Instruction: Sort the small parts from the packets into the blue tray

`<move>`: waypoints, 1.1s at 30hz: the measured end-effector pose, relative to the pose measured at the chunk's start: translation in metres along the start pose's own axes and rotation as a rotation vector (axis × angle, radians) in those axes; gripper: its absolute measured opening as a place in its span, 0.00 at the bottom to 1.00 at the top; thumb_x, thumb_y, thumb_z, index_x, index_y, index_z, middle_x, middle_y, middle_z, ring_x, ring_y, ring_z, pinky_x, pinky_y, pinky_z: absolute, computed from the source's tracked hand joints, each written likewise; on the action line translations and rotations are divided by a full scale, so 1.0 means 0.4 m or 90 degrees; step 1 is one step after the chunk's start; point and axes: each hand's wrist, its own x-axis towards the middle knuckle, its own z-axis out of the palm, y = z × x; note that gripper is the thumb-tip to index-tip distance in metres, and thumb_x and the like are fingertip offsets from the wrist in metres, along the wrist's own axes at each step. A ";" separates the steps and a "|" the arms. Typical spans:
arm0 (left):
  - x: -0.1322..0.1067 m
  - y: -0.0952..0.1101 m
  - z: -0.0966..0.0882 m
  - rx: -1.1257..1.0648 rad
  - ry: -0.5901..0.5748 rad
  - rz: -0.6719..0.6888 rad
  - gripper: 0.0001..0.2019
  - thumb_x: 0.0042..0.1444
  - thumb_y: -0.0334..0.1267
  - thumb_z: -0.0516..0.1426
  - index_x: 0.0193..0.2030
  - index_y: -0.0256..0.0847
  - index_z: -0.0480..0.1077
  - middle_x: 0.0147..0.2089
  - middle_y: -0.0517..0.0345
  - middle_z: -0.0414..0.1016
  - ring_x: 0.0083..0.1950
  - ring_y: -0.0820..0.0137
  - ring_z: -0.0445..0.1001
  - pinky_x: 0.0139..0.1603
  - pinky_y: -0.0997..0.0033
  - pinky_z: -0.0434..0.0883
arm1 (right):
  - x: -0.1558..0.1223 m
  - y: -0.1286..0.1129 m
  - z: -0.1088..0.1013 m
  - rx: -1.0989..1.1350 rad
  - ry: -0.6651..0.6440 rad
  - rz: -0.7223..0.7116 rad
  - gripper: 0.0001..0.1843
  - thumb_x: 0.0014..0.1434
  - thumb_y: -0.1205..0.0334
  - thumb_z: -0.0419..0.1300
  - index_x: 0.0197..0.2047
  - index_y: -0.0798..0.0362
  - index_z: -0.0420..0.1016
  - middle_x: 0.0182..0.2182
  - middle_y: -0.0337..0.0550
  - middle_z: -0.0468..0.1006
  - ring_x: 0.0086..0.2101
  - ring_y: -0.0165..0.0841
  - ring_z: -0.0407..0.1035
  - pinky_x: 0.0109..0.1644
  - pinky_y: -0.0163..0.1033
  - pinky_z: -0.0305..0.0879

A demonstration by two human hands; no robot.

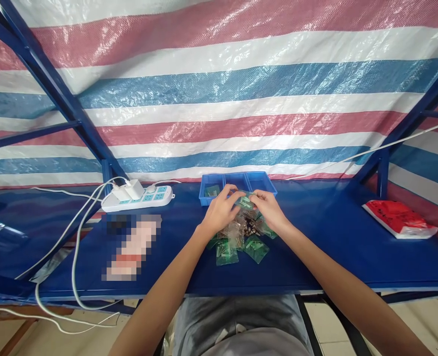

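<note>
Grey trousers (237, 321) sit nearest, below the tabletop (333, 247). Leftmost lies a power strip (139, 196). Then the left hand (220, 211) and right hand (268, 210), fingers curled, pinch a green packet (245, 200) between them over the packet pile (241, 240), just before a blue tray (237, 184).

I'm at a makeshift workshop bench: a blue table (333, 247) in a blue steel frame (55, 94), a striped tarp (219, 99) as wall, a power strip (139, 198) by the far edge.
</note>
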 end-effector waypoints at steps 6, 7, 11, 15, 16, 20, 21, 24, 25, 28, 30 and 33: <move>0.004 -0.008 -0.003 0.001 0.048 -0.022 0.09 0.68 0.35 0.50 0.51 0.42 0.68 0.55 0.48 0.67 0.51 0.63 0.73 0.41 0.67 0.72 | -0.007 -0.017 -0.002 0.006 -0.010 -0.006 0.24 0.63 0.39 0.56 0.48 0.49 0.76 0.46 0.48 0.78 0.43 0.40 0.73 0.35 0.39 0.69; 0.005 -0.008 -0.004 -0.001 0.053 -0.026 0.09 0.69 0.37 0.50 0.50 0.42 0.68 0.53 0.48 0.68 0.51 0.63 0.73 0.43 0.67 0.72 | -0.009 -0.021 -0.002 -0.003 -0.002 -0.026 0.26 0.65 0.37 0.52 0.49 0.48 0.77 0.49 0.48 0.78 0.45 0.41 0.73 0.37 0.39 0.70; 0.010 -0.002 -0.010 -0.029 0.037 -0.061 0.09 0.69 0.40 0.51 0.47 0.40 0.68 0.46 0.51 0.73 0.46 0.63 0.73 0.38 0.68 0.69 | -0.017 -0.039 0.002 -0.060 -0.030 -0.115 0.27 0.67 0.37 0.50 0.46 0.49 0.79 0.50 0.48 0.78 0.50 0.43 0.71 0.44 0.41 0.71; 0.011 0.007 -0.012 -0.093 0.016 -0.114 0.09 0.69 0.41 0.50 0.46 0.41 0.68 0.41 0.54 0.74 0.37 0.66 0.73 0.33 0.69 0.65 | -0.019 -0.049 0.006 -0.142 -0.035 -0.199 0.21 0.62 0.40 0.60 0.44 0.49 0.78 0.49 0.49 0.76 0.48 0.43 0.71 0.42 0.41 0.70; 0.010 0.010 -0.011 -0.109 0.006 -0.126 0.10 0.69 0.42 0.49 0.46 0.41 0.68 0.38 0.55 0.74 0.34 0.67 0.72 0.32 0.69 0.63 | -0.019 -0.049 0.005 -0.155 -0.027 -0.208 0.20 0.61 0.41 0.61 0.42 0.49 0.77 0.47 0.49 0.76 0.45 0.41 0.71 0.40 0.40 0.69; 0.006 0.020 -0.007 -0.171 -0.044 -0.154 0.16 0.68 0.46 0.52 0.58 0.42 0.63 0.25 0.64 0.66 0.23 0.69 0.67 0.26 0.71 0.58 | -0.013 -0.036 -0.003 -0.170 -0.006 -0.181 0.21 0.62 0.42 0.59 0.29 0.51 0.70 0.28 0.40 0.70 0.28 0.33 0.63 0.30 0.38 0.60; 0.005 0.022 -0.006 -0.177 -0.047 -0.151 0.20 0.67 0.46 0.53 0.62 0.43 0.59 0.26 0.65 0.65 0.23 0.70 0.66 0.25 0.71 0.58 | -0.010 -0.030 -0.005 -0.158 -0.001 -0.168 0.22 0.62 0.42 0.59 0.28 0.51 0.68 0.25 0.39 0.67 0.27 0.32 0.60 0.30 0.38 0.60; 0.004 0.022 -0.006 -0.158 -0.015 -0.118 0.27 0.64 0.43 0.56 0.67 0.44 0.53 0.35 0.61 0.68 0.30 0.69 0.70 0.27 0.72 0.62 | -0.003 -0.013 -0.006 -0.076 0.017 -0.113 0.22 0.60 0.41 0.61 0.28 0.51 0.67 0.24 0.37 0.65 0.27 0.32 0.61 0.32 0.38 0.63; 0.004 0.020 -0.006 -0.145 -0.003 -0.102 0.27 0.63 0.42 0.56 0.67 0.44 0.53 0.39 0.57 0.69 0.34 0.68 0.72 0.28 0.72 0.64 | -0.001 -0.009 -0.005 -0.043 0.024 -0.090 0.21 0.59 0.41 0.62 0.30 0.51 0.69 0.25 0.38 0.67 0.28 0.33 0.63 0.32 0.38 0.64; 0.004 0.014 -0.002 -0.102 -0.010 -0.053 0.24 0.63 0.41 0.57 0.64 0.46 0.57 0.52 0.50 0.67 0.41 0.66 0.73 0.31 0.71 0.68 | 0.001 -0.005 -0.001 0.025 0.046 -0.036 0.22 0.55 0.41 0.65 0.42 0.50 0.72 0.28 0.39 0.72 0.31 0.35 0.66 0.31 0.38 0.66; 0.003 0.010 0.000 -0.076 -0.027 -0.038 0.21 0.63 0.40 0.56 0.62 0.47 0.59 0.56 0.49 0.65 0.41 0.67 0.73 0.31 0.70 0.69 | 0.001 -0.007 0.000 0.044 0.057 -0.019 0.25 0.54 0.41 0.67 0.48 0.49 0.72 0.28 0.38 0.72 0.30 0.35 0.67 0.31 0.37 0.67; 0.001 0.006 0.001 -0.057 -0.021 -0.048 0.18 0.65 0.40 0.54 0.61 0.47 0.62 0.56 0.49 0.64 0.40 0.68 0.73 0.34 0.69 0.70 | 0.000 -0.011 -0.003 0.053 0.041 -0.006 0.25 0.54 0.42 0.67 0.48 0.49 0.73 0.29 0.39 0.74 0.30 0.34 0.67 0.30 0.37 0.66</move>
